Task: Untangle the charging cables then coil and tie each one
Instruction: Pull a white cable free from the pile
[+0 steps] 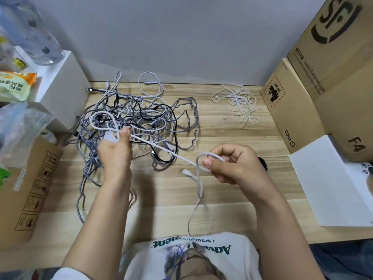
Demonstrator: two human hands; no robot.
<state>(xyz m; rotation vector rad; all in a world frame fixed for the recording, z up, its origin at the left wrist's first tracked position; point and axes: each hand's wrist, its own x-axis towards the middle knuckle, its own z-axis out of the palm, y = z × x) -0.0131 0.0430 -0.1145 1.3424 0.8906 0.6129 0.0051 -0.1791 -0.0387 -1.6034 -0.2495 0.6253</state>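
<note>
One white cable taut between pinching left hand and right hand.

I see the wooden table bounded on three sides. Cardboard boxes wall off the right edge, with a white sheet lying flat in front of them. On the left, a white box and a brown carton close that side; the wall blocks the rear. The tangled cables cover the left-centre surface, reaching back to the wall. A taut white cable spans between the left hand and right hand, crossing the middle. Loose zip ties occupy the rear right. Bare table lies between the tangle and the ties, and along the near edge.
</note>
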